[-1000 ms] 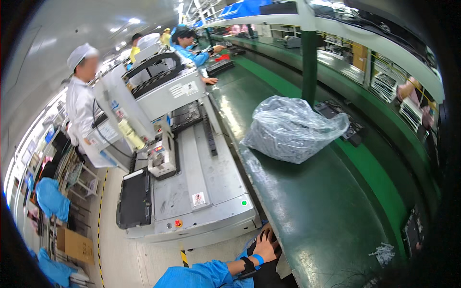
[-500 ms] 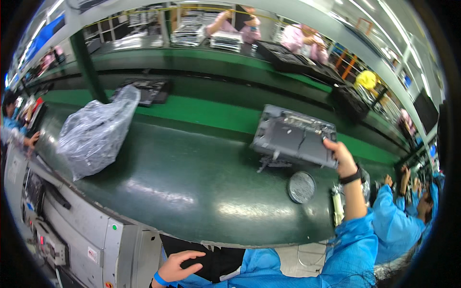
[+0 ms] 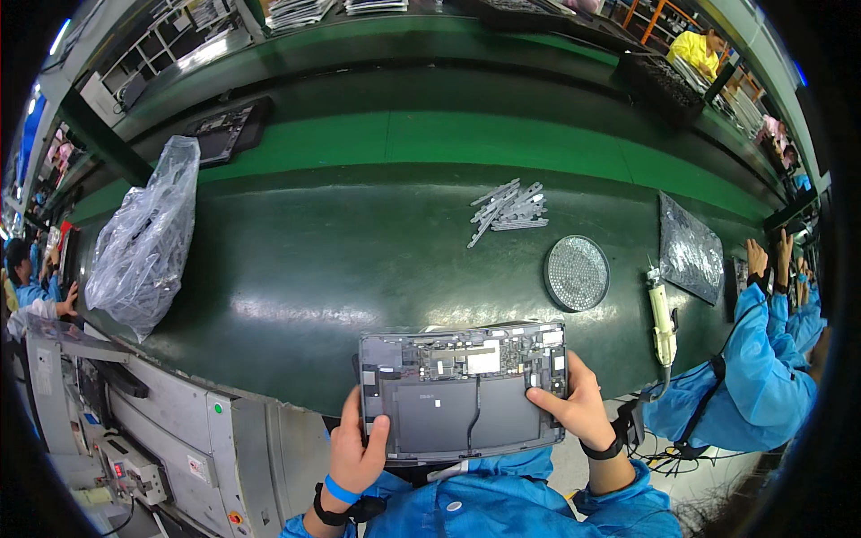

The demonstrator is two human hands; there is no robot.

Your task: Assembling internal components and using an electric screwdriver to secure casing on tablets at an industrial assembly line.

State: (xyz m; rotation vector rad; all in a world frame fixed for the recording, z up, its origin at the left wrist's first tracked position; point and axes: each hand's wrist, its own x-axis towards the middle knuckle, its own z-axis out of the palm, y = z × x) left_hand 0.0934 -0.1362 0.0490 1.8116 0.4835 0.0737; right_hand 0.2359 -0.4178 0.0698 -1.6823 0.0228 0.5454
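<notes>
An opened laptop base [image 3: 439, 414], its circuit board and dark battery showing, is held level in front of my body at the bench's near edge. My left hand [image 3: 357, 448] grips its left side, thumb on top. On the opposite side my right hand [image 3: 578, 408] clasps it, thumb resting over the battery's edge. Beyond it on the green bench lies a pile of thin grey strips [image 3: 511, 211]. A round dish of tiny screws [image 3: 577, 273] sits to the right of the strips. Farther right is a pale electric screwdriver [image 3: 661, 323] with a cable.
A clear plastic bag [image 3: 148, 247] stands at the bench's left, near another opened laptop part [image 3: 215, 130] on the raised ledge. A flat dark packet [image 3: 691, 247] lies at the right, beside a co-worker's blue sleeve [image 3: 749, 368]. A grey machine cabinet [image 3: 170, 448] adjoins the bench at lower left.
My right hand has brought the laptop base from over the bench toward my body. My left hand, free before, now grips its left side. The grey strips are uncovered, and the view has shifted.
</notes>
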